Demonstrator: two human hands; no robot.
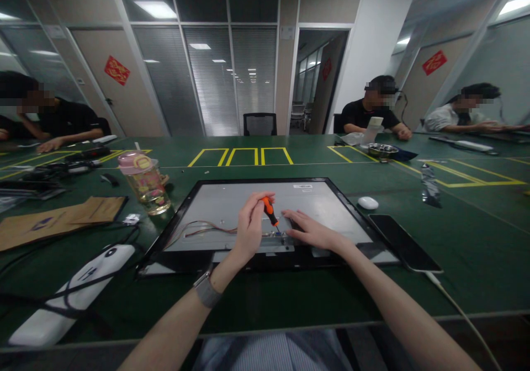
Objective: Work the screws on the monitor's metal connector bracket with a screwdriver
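A flat display panel (232, 194) lies face down on the green table, its grey metal back up inside a black frame. My left hand (249, 228) is closed round an orange-handled screwdriver (270, 211), whose tip points down at a small circuit board (276, 240) near the panel's front edge. My right hand (311, 230) lies flat with fingers stretched out on the panel just right of the screwdriver tip. Thin coloured wires (205, 228) run from the left across the panel toward the board.
A clear bottle with a pink lid (146, 182) stands left of the panel, brown envelopes (62, 217) beyond it. A white oblong device (74, 293) with black cables lies front left. A white mouse (367, 202) and a black phone (403, 243) lie right. Other people sit around the table.
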